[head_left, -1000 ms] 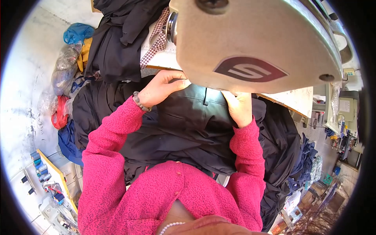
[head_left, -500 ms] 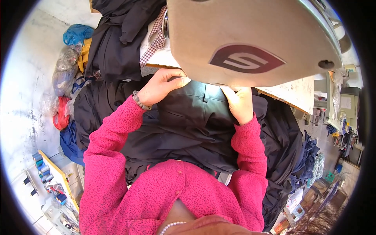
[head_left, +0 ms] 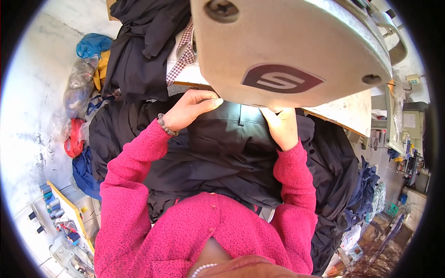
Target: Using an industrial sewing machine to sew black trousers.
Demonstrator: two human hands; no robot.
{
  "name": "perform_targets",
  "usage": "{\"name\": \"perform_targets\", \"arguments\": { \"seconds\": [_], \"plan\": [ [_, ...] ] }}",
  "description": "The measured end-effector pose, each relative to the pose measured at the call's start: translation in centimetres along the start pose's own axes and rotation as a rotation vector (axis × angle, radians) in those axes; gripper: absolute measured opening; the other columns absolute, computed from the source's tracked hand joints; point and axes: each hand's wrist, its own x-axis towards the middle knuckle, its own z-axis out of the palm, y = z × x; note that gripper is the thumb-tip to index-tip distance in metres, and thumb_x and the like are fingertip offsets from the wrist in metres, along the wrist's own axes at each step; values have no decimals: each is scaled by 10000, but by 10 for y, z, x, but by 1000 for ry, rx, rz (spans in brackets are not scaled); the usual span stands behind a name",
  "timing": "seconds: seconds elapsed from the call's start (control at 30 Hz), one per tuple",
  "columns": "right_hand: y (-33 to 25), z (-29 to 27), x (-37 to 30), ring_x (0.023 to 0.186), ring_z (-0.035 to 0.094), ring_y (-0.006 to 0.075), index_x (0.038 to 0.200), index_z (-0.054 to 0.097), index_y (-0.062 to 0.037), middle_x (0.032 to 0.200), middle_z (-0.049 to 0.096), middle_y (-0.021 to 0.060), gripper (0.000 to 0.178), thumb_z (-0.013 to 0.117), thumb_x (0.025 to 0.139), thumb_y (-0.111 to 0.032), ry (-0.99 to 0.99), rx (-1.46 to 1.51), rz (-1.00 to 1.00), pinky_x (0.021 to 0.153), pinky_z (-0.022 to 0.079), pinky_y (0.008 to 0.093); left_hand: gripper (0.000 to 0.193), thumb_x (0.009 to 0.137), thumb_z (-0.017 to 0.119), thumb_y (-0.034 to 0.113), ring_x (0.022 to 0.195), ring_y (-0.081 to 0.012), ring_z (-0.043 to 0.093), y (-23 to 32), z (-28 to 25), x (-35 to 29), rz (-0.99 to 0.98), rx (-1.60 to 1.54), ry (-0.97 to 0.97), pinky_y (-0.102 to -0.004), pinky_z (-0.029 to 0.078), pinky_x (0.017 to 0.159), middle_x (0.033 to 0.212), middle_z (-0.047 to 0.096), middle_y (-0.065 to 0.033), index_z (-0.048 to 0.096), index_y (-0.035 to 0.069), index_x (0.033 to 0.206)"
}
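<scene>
Dark trousers [head_left: 222, 132] with a belt loop and a waistband lie across my lap, their upper edge passing under the head of a sewing machine [head_left: 324, 51]. My left hand [head_left: 194, 107] pinches the waistband edge between thumb and fingers, left of the lit spot. On the right, my right hand [head_left: 282, 127] grips the same trousers, thumb on top; its fingertips are partly hidden beneath the machine head. The needle area is also hidden by the head. Bright light falls on the cloth between my hands.
More dark cloth [head_left: 143, 51] is heaped at the back left, beside a checked strip [head_left: 182, 62]. A pale table edge [head_left: 343, 113] runs to the right. Plastic bags [head_left: 94, 45] are piled along the left wall, and thread spools [head_left: 52, 202] stand at lower left.
The view has shifted slightly, so the machine head shows a large screw at its upper left. Both hands keep their hold on the trousers, with little visible movement of the cloth.
</scene>
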Motion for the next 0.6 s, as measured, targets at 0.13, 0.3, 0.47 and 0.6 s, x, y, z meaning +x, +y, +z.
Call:
{"name": "perform_targets", "arguments": {
  "seconds": [0.13, 0.3, 0.47, 0.6],
  "plan": [
    [11, 3, 0, 666, 554, 77, 883, 636, 31, 739, 657, 71, 157, 642, 783, -90, 22, 97, -33, 624, 443, 246, 242, 910, 528, 204, 698, -9, 360, -4, -5, -2, 5, 57, 2, -191, 327, 625, 723, 436, 91, 547, 10, 767],
    [10, 0, -2, 731, 591, 96, 908, 647, 21, 800, 674, 81, 152, 624, 785, -66, -4, 119, 14, 686, 458, 249, 249, 916, 521, 205, 698, -7, 357, -2, -2, -3, -2, -3, -1, -186, 326, 631, 726, 434, 97, 551, 6, 771],
    [11, -2, -3, 772, 603, 106, 914, 653, 18, 837, 678, 85, 145, 600, 796, -50, -31, 157, 29, 722, 459, 253, 236, 925, 511, 204, 711, -4, 371, 1, 0, -3, -14, -43, -29, -183, 333, 643, 739, 446, 99, 558, 8, 801],
    [12, -4, -3, 761, 597, 101, 914, 654, 17, 835, 678, 83, 144, 595, 801, -50, -42, 151, 35, 711, 455, 246, 234, 928, 507, 202, 712, -3, 372, 0, -1, -3, -49, -61, -48, -182, 334, 644, 740, 446, 100, 558, 8, 805]
  ]
}}
